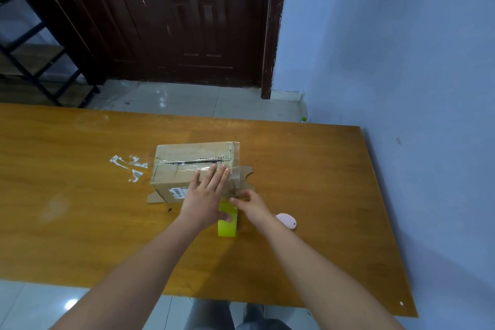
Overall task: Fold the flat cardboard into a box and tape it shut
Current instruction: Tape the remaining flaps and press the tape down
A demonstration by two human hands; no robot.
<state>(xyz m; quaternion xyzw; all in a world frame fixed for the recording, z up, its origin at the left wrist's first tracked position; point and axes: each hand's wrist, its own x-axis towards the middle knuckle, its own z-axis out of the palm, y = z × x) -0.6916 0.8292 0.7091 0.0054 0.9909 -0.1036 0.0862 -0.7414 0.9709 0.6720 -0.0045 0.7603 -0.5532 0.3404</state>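
Brown corrugated cardboard, folded into a closed rectangular box [187, 169], is sitting near the middle of the orange-brown wooden table [80, 195], with clear tape running across its top seam and down its right end. The left hand [206, 195] is lying flat on the box's near right corner, its fingers [214, 177] straight and spread, pressing on the taped top. The right hand [250, 202] is reaching in just beside the box's right end, its fingers [237, 199] curled and pinching a strip of clear tape [233, 185] that is stretching up to the box. A yellow-green roll of tape [227, 222] is standing on the table just below the hands, partly hidden by the left palm. A small pink oval object [286, 221] is lying on the table just right of the right wrist. White torn scraps [128, 166] are sticking to the table left of the box
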